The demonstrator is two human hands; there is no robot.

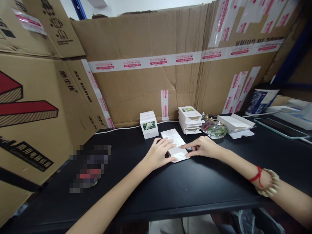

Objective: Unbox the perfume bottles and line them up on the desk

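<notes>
Showing 商用电脑机箱 on its black label, a carton (29, 97) stands at the left; on the cardboard panel (143, 84) behind, MADE IN CHINA can be read, partly under tape. The flat white box (178, 153) lies on the counter (165, 191), between the two hands; its print is too small for reading. The left hand (158, 152) has its grip spread wide, fingers over the box and thumb at the near edge. The right hand (204, 148) keeps index finger and thumb apart, both touching the box's right side.
</notes>
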